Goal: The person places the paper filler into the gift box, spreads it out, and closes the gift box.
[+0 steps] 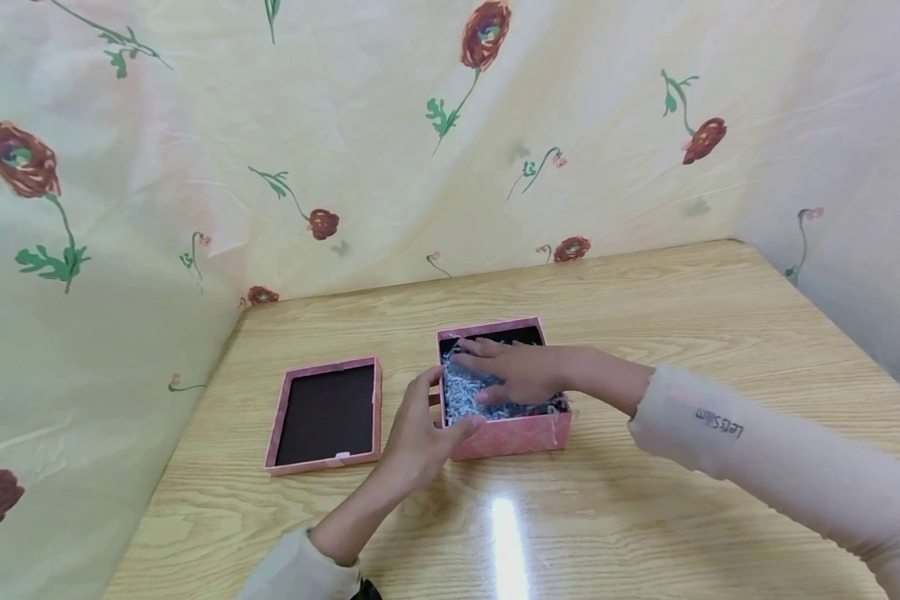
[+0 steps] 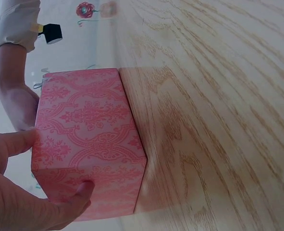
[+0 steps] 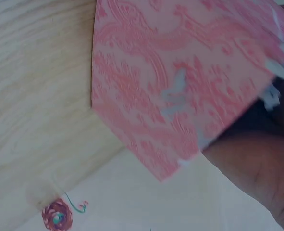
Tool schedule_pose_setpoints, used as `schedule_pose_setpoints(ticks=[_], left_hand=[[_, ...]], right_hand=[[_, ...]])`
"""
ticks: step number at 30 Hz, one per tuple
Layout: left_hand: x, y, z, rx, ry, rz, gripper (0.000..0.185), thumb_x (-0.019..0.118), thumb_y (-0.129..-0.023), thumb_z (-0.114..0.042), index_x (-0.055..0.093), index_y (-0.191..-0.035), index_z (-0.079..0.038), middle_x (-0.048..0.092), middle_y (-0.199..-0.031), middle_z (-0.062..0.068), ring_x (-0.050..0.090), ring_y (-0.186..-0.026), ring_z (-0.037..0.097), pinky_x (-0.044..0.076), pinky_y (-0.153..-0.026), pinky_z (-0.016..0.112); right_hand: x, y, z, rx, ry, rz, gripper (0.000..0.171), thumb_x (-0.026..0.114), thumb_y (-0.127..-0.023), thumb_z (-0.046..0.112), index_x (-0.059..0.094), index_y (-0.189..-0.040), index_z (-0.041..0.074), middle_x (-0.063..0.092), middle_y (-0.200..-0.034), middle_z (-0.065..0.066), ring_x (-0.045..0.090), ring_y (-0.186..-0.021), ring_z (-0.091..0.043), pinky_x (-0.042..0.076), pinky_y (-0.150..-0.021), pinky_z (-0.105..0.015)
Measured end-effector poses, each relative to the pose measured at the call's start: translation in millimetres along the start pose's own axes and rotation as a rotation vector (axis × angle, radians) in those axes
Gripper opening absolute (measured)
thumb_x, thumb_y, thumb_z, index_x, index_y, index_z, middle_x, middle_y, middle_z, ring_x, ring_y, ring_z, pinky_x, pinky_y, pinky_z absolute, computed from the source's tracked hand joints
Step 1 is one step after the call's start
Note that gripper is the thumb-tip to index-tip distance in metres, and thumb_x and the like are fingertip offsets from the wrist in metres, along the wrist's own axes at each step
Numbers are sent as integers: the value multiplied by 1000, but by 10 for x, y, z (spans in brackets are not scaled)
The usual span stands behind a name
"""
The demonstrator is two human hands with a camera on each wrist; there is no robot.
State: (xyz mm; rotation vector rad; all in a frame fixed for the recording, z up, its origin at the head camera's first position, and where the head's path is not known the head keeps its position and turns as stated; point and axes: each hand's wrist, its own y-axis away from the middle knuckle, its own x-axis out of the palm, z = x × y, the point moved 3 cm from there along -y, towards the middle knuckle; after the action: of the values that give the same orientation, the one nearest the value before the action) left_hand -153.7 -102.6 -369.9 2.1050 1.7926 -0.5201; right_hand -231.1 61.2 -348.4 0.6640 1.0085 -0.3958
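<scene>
A pink patterned box [image 1: 510, 437] with a black inside stands on the table, its top uncovered. Pale shredded paper [image 1: 463, 393] fills much of it, and some strands hang over the rim. My left hand [image 1: 412, 442] holds the box at its near left corner, thumb at the front edge and fingers along the left side. In the left wrist view, that hand's fingers [image 2: 84, 190] touch two faces of the box. My right hand [image 1: 521, 372] lies over the shredded paper with its fingers spread. The right wrist view shows shreds on the box's outer wall [image 3: 146, 91].
Left of the box lies a shallow pink lid [image 1: 377, 408], black inside face up, with a small white tag [image 1: 342, 455]. The wooden table [image 1: 645, 300] meets a flowered cloth [image 1: 375, 125] at its back and left sides.
</scene>
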Motion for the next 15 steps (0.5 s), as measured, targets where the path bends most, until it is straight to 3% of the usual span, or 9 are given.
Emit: schedule_pose_setpoints(ticks=[7, 15], left_hand=[[8, -4, 9, -2, 4, -1, 79, 74, -86, -29, 30, -148, -8, 38, -144, 13, 50, -120, 31, 53, -85, 38], [11, -4, 5, -9, 6, -7, 80, 75, -85, -29, 30, -148, -8, 39, -143, 13, 50, -119, 31, 53, -86, 39]], right_hand=[[-134, 193, -6, -32, 2, -56, 72, 51, -99, 40, 13, -156, 17, 3, -161, -10, 8, -146, -32, 13, -113, -60], [-332, 434, -76, -34, -23, -126, 76, 56, -97, 39, 13, -156, 18, 3, -162, -4, 3, -147, -27, 4, -113, -60]])
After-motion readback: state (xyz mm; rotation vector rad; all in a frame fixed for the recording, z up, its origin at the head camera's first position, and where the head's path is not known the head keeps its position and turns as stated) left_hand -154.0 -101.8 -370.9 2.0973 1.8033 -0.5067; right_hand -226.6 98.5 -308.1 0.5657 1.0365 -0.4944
